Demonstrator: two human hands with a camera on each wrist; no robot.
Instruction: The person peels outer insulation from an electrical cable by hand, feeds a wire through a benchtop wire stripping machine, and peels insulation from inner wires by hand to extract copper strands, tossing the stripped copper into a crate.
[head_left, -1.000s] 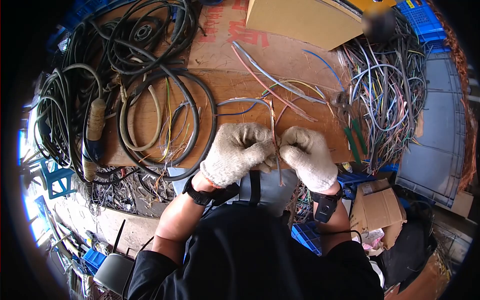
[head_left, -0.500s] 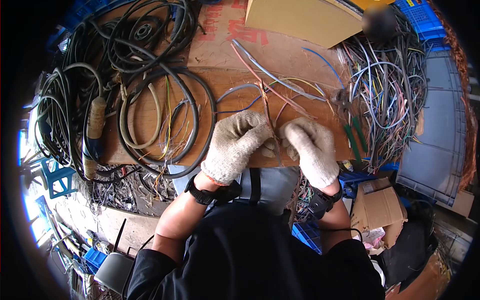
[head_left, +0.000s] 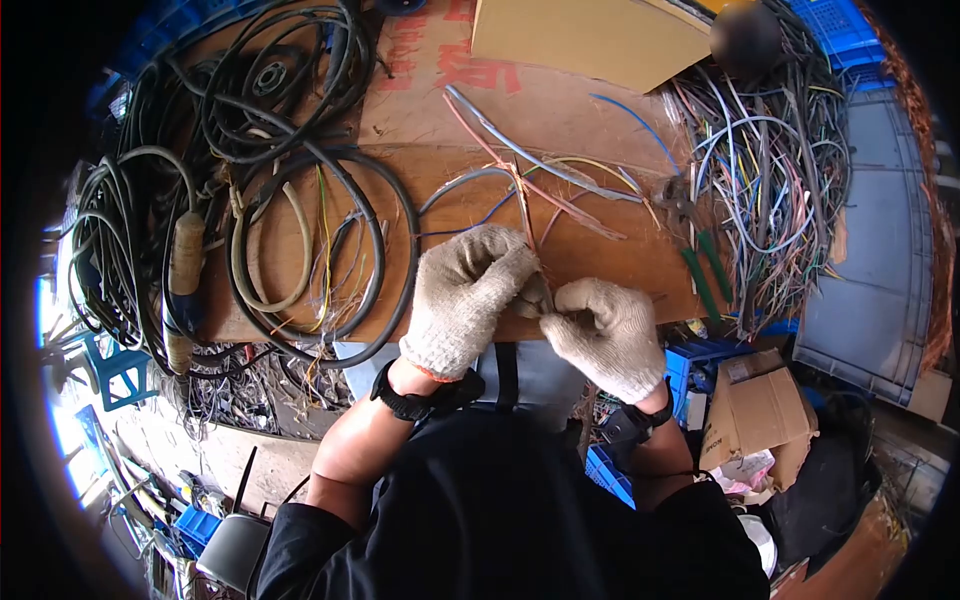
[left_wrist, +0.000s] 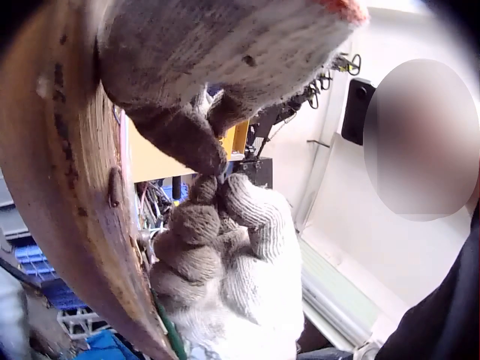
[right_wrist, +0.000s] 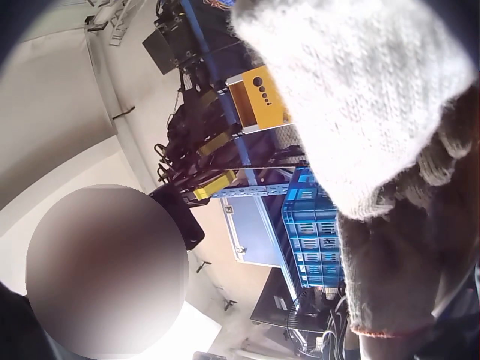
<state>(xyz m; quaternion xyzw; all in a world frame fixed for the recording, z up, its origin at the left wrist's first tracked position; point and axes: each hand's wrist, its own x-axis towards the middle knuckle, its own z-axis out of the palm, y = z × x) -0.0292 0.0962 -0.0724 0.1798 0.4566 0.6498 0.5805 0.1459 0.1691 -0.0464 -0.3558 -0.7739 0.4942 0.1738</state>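
Observation:
Both hands wear off-white knit gloves and meet over the near edge of the wooden table. My left hand (head_left: 470,295) pinches a thin length of cable (head_left: 524,200), its copper strands showing at the far end. From that grip the cable points away across the tabletop. Close beside it, my right hand (head_left: 605,335) has thumb and fingertips pinched at the cable's near end. In the left wrist view, the left glove (left_wrist: 210,67) comes down from above to the curled right glove (left_wrist: 247,262), a small dark tip between them. Gloves hide most of the near end.
Loose wires, including a grey-blue one (head_left: 530,150), lie beyond the hands. Green-handled pliers (head_left: 708,270) rest at right, beside a heap of stripped wires (head_left: 770,200). Black cable coils (head_left: 375,290) fill the left. A cardboard box (head_left: 760,410) stands below right.
The cable has slid away from the body through the left hand, so its near end no longer hangs below the gloves. My right hand has come in against the left fingertips.

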